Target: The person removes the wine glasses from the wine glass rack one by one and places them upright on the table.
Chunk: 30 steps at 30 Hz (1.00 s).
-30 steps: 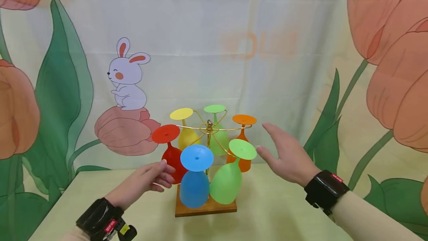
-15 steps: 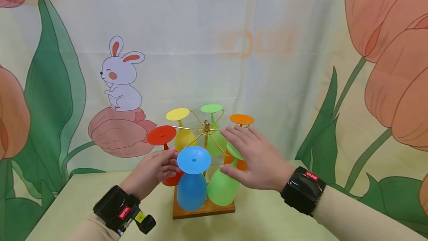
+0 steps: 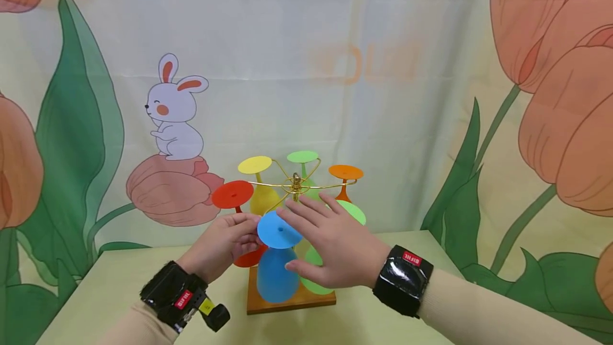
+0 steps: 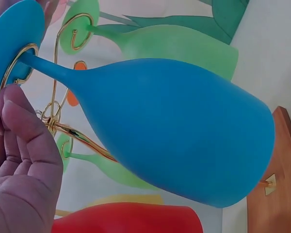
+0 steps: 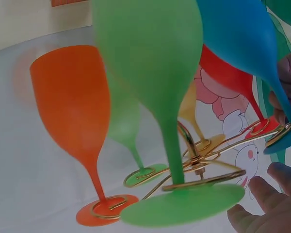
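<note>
A blue wine glass (image 3: 277, 276) hangs upside down by its foot from a gold wire rack (image 3: 296, 188). My left hand (image 3: 227, 238) pinches at the left edge of that foot, thumb tip right by the wire hook (image 4: 26, 63) and the other fingers curled. Over the foot's right side my right hand (image 3: 330, 241) reaches with straight, spread fingers, palm down. It partly covers the near green wine glass (image 5: 150, 53). A red wine glass (image 3: 232, 195) hangs just behind my left hand, its bowl mostly hidden.
Yellow (image 3: 255, 164), far green (image 3: 303, 156) and orange (image 3: 346, 172) wine glasses hang round the back of the rack. Its wooden base (image 3: 287, 305) stands on a pale table (image 3: 143, 276). Behind is a curtain (image 3: 268, 41) printed with tulips and a rabbit.
My right hand has swept left from beside the orange glass to over the blue glass's foot. My left hand has moved right and up from the red glass to the blue foot's edge.
</note>
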Each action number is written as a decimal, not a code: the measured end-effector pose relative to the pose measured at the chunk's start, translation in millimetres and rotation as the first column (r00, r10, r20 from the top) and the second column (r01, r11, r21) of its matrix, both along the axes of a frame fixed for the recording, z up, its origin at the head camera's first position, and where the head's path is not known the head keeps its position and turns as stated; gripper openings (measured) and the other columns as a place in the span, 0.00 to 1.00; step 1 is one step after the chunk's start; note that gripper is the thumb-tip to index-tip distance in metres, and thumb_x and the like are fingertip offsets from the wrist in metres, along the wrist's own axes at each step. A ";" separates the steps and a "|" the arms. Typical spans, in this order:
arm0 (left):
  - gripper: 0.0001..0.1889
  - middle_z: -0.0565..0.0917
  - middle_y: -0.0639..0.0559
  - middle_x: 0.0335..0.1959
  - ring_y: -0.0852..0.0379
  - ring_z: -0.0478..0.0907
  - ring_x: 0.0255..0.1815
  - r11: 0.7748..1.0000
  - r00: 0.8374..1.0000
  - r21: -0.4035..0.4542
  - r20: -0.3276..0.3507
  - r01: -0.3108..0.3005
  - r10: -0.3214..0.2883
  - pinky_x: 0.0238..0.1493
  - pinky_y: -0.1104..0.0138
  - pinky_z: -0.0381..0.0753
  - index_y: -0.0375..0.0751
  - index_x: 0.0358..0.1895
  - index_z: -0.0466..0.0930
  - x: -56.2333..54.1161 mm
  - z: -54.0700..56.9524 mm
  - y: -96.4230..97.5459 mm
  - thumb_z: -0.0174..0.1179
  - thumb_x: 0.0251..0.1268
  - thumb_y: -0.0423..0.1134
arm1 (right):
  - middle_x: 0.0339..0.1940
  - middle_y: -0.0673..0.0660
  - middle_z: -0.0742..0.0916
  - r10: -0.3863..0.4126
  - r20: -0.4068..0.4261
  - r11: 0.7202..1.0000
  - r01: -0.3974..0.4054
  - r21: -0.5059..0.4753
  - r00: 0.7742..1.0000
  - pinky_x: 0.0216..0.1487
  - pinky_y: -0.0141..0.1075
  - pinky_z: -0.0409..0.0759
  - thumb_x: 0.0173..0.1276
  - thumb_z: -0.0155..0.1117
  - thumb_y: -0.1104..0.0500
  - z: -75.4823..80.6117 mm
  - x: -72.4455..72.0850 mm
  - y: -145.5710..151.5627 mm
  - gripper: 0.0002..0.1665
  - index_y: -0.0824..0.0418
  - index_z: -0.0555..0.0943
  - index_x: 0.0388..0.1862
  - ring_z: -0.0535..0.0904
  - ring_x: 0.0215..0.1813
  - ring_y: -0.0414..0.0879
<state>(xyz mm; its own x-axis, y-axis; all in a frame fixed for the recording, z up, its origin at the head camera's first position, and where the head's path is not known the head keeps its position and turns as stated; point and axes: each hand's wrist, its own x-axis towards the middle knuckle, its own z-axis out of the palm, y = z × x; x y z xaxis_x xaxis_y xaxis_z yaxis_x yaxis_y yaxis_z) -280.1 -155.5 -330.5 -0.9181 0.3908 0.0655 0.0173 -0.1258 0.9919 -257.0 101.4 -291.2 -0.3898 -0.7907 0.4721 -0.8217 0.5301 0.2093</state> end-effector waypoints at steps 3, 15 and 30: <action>0.19 0.84 0.47 0.38 0.52 0.81 0.41 1.000 1.000 0.003 0.002 -0.004 0.004 0.48 0.67 0.80 0.32 0.55 0.78 0.1 -0.7 0.7 0.56 0.72 0.45 | 0.72 0.54 0.70 0.017 -0.006 0.999 -0.016 0.029 1.000 0.73 0.54 0.50 0.65 0.57 0.35 -2.0 0.2 -4.8 0.46 0.53 0.59 0.76 0.59 0.74 0.51; 0.21 0.84 0.48 0.37 0.50 0.81 0.41 0.999 0.999 -0.008 -0.002 -0.044 0.044 0.48 0.68 0.80 0.32 0.55 0.77 0.5 -3.5 2.0 0.57 0.71 0.47 | 0.71 0.53 0.72 -0.011 -0.043 0.994 0.016 0.107 0.999 0.74 0.45 0.53 0.69 0.62 0.58 -9.6 0.9 -14.4 0.36 0.58 0.64 0.74 0.63 0.73 0.47; 0.21 0.83 0.49 0.35 0.55 0.78 0.36 1.000 0.999 -0.006 -0.024 -0.021 0.021 0.46 0.69 0.79 0.34 0.52 0.80 2.6 -1.6 1.0 0.59 0.68 0.49 | 0.71 0.54 0.72 -0.039 -0.016 0.991 0.040 0.125 0.999 0.72 0.40 0.58 0.70 0.61 0.60 2.2 4.3 -23.2 0.34 0.60 0.65 0.73 0.64 0.72 0.49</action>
